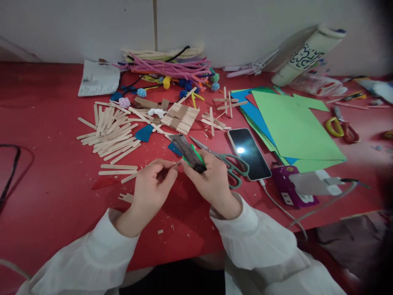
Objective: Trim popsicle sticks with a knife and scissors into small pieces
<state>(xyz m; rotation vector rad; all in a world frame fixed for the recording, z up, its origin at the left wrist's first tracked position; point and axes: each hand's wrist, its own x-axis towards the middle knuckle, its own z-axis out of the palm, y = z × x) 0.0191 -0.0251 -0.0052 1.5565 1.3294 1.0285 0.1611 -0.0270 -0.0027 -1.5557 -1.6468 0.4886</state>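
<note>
A head-worn camera looks forward and down from above and behind the left hand and right hand, close in, taking in the red table around them and the pale wall beyond.

A cabled phone lies just beside a purple socket block.

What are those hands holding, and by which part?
The right hand grips a green-and-grey cutter by its green-edged near end. The left hand pinches a thin strip; which part is unclear.
</note>
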